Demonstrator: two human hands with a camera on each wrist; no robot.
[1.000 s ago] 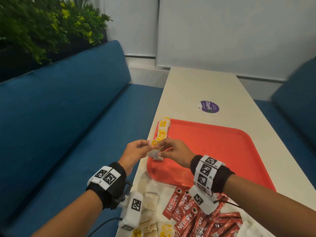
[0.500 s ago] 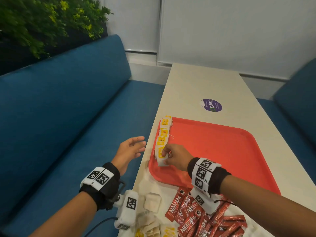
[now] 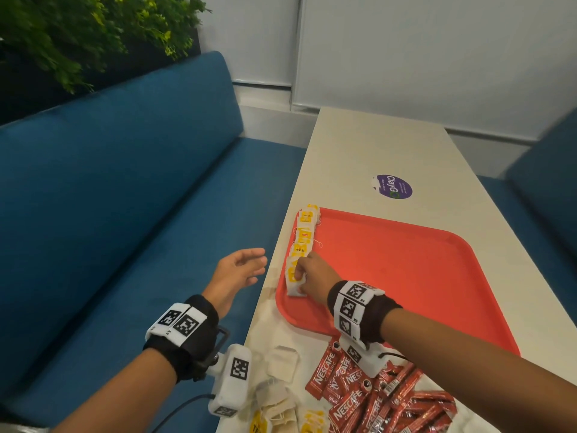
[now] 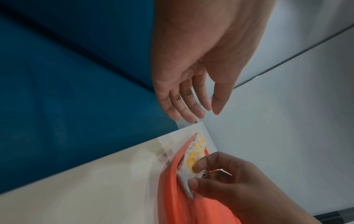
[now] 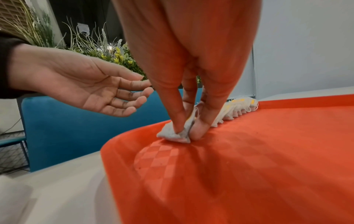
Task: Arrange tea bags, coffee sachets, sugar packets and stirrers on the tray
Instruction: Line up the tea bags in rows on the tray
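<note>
A red tray (image 3: 406, 270) lies on the pale table (image 3: 359, 157). Along its left rim runs a row of white tea bags with yellow tags (image 3: 304, 235). My right hand (image 3: 307, 275) pinches the nearest tea bag (image 3: 293, 281) between thumb and fingers, its lower edge touching the tray floor (image 5: 249, 159); the right wrist view shows that tea bag (image 5: 172, 134) squeezed at the fingertips (image 5: 179, 125). My left hand (image 3: 239, 270) hovers open and empty beyond the table's left edge, above the bench. Red Nescafe coffee sachets (image 3: 374, 398) and loose tea bags (image 3: 281, 404) are heaped at the table's near end.
A blue bench (image 3: 125, 214) runs along the left of the table, another blue seat (image 3: 549, 182) on the right. A round purple sticker (image 3: 394, 186) lies beyond the tray. Green plants (image 3: 78, 32) stand behind the left bench. White wall panels close the far end.
Both hands held a tea bag together over the tray's left rim. My left hand let go and drew back left, open; my right hand lowered the bag to the near end of the row.
</note>
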